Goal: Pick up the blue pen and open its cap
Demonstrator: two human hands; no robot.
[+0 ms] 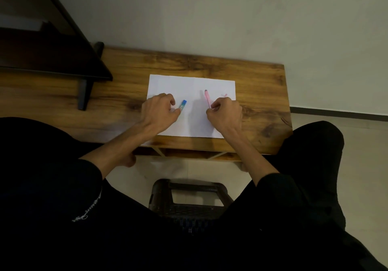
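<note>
On the white sheet of paper [192,86] lying on a wooden table [262,94], the left hand [160,111] pinches a small blue tube [183,104] by its near end. Just to its right, the right hand [225,113] curls around a pink pen [207,98], whose far tip points away toward the wall [210,14].

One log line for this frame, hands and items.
left hand pinches blue case | right hand grips pink pen | both over paper

White squiggly print showing on black trouser leg [87,209], too small to read. Label on small blue case [183,104] too blurry. No other words showing.
</note>
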